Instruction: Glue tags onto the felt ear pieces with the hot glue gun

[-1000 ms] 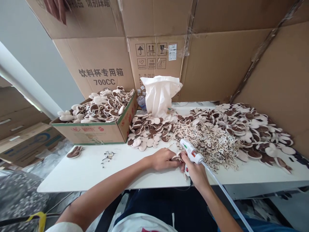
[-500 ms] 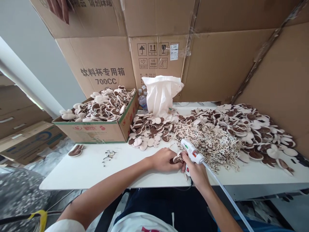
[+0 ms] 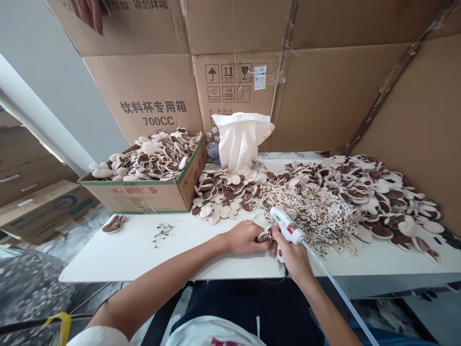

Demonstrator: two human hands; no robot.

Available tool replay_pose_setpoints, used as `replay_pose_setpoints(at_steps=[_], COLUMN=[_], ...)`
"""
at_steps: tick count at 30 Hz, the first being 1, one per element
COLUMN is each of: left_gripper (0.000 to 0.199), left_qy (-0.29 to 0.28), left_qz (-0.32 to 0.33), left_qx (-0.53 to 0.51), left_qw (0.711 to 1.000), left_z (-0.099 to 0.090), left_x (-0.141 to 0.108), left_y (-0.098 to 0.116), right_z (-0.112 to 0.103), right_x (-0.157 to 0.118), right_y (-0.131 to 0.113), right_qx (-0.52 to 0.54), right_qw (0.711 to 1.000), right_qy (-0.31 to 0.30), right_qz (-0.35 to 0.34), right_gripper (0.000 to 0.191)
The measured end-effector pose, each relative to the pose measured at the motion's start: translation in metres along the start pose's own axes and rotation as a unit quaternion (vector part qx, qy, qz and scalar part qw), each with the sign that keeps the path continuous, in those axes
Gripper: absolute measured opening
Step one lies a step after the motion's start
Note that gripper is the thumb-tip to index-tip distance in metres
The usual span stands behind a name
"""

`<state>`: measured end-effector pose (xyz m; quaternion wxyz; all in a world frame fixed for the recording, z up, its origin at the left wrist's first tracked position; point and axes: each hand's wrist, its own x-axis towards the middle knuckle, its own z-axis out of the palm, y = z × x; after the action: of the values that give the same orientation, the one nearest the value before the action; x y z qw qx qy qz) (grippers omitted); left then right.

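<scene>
Near the table's front edge, my left hand is closed on a small brown and cream felt piece with a thin cord on it. My right hand is wrapped round a white glue gun, a long clear glue stick running out of its back. The fingertips of my right hand meet the felt piece beside my left fingers. Just behind the gun lies a heap of cream cords with small tags.
An open carton full of felt pieces stands at the left. Loose felt pieces lie mid-table, more at the right. A white bag stands behind. Another person's hand shows at the top left.
</scene>
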<state>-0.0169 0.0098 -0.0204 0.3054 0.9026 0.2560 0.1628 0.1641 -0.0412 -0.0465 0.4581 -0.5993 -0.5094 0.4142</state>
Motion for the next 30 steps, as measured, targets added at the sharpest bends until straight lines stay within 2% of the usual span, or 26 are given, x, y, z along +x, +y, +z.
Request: replay_pose_setpoints(at_steps=[11,16,20,30], left_gripper=[0.024,0.024,0.024,0.023], left_qy=[0.022,0.023,0.021,0.021], left_qz=[0.002,-0.003,-0.008,0.005], left_qx=[0.018,0.023,0.027,0.009], left_qw=[1.0,0.999,0.999,1.0], left_z=[0.0042,0.0031,0.0019,0.0008], left_x=[0.0005,0.0007,0.001,0.0019], left_y=[0.0001,0.0022,0.0032,0.0041], right_z=[-0.0008,-0.001,-0.0026,-0.0039], right_x=[0.0031,0.0029,0.0044,0.0035], right_y=[0.0093,0.0075,0.0051,0.0003], right_qx=[-0.006,-0.006,0.0,0.011], right_qw=[1.0,1.0,0.999,0.999], right_qy=[-0.014,-0.009,-0.031,-0.039], right_qz=[0.024,0.014,0.007,0.022], right_gripper=[0.044,0.045,0.043,0.043])
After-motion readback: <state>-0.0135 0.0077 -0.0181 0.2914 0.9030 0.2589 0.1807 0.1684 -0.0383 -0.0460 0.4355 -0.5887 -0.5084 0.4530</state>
